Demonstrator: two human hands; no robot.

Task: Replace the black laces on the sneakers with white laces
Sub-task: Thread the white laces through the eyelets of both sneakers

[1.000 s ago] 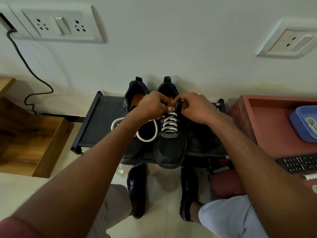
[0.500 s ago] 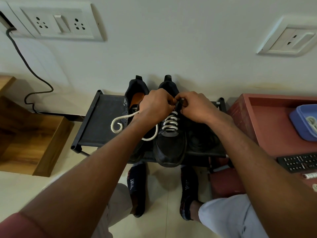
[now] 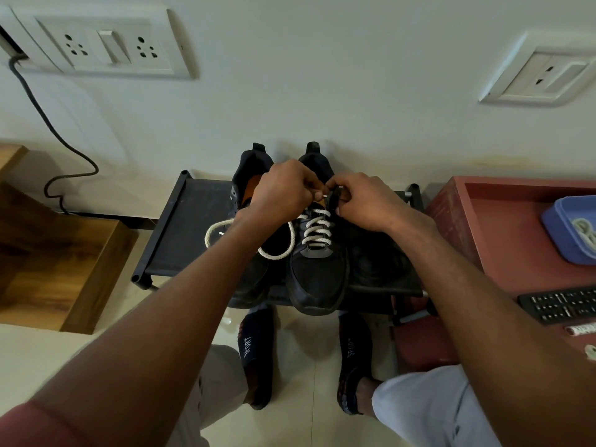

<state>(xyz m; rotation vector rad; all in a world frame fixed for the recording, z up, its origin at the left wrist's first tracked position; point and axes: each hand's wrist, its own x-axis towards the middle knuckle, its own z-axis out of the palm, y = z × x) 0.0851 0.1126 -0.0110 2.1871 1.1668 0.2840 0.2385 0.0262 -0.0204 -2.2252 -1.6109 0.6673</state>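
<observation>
Both hands (image 3: 283, 191) (image 3: 364, 201) pinch white lace (image 3: 317, 230) at sneaker (image 3: 317, 272) top.

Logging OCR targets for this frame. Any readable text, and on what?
"SPORT": on the left sock, printed along the foot.
"SPORT": on the right sock, same print.
Remote control key legends: too small to read.
Label on the small white item below the remote: blurred, unreadable.

Both hands (image 3: 325, 196) at half-laced sneaker (image 3: 317, 269)

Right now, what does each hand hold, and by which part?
The left hand pinches the white lace near its tip. The right hand grips the right sneaker at its top eyelet edge.
</observation>
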